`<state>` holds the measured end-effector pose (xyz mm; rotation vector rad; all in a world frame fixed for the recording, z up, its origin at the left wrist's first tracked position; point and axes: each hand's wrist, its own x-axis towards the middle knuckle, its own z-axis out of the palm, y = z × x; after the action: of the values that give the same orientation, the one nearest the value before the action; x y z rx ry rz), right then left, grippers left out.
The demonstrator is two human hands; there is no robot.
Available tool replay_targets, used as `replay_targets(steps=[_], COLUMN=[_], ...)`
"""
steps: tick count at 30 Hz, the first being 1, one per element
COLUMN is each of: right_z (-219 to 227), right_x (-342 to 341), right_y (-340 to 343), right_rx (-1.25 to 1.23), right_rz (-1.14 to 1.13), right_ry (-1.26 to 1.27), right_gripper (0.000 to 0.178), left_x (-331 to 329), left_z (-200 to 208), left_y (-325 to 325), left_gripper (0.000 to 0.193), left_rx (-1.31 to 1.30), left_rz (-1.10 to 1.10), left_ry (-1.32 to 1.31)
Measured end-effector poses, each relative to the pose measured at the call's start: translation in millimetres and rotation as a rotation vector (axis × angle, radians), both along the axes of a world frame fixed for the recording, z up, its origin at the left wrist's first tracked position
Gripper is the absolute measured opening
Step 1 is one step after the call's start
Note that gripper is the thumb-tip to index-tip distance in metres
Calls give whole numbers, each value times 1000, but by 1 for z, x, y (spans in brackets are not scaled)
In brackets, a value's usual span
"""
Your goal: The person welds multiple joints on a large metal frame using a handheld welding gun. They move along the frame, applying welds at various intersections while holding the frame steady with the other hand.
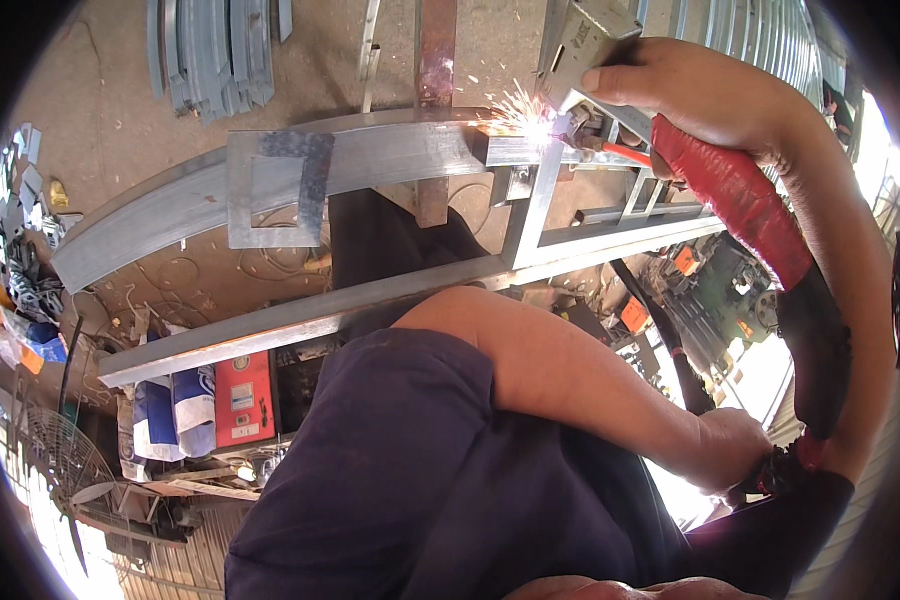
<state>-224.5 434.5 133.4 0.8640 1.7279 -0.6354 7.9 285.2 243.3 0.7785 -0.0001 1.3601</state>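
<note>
From the right my right arm curves up, and my right hand (700,95) is closed round the red-wrapped handle of a welding torch (730,195). Its thumb presses on a pale metal sheet piece (592,45) beside the torch head. Bright sparks (522,115) spray where the torch tip meets a curved grey steel channel (390,155) and an upright of the straight steel frame (530,215). My left arm crosses my body; my left hand (735,445) lies near my right elbow, its fingers hidden. A flat square metal frame (242,195) rests on the channel.
Steel strips (210,50) lie on the floor at the far left. Metal offcuts (30,230) are heaped at the left edge. A red machine box (245,395) and a standing fan (65,455) are nearer, at lower left. A rusty beam (435,60) runs under the channel.
</note>
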Motion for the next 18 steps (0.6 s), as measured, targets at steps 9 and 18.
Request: replay_targets(steps=[9,18], right_z=[6,26], right_x=[2,15], right_y=[-3,-12], right_rx=[-38,-34], right_rz=[-32,-187], right_ry=[14,54], right_gripper=[58,60], left_x=[-2,3], left_z=[-1,-9], left_y=[-3,-9], left_gripper=[29,24], left_rx=[16,-3], left_rz=[-10,-80], left_ry=[67,147])
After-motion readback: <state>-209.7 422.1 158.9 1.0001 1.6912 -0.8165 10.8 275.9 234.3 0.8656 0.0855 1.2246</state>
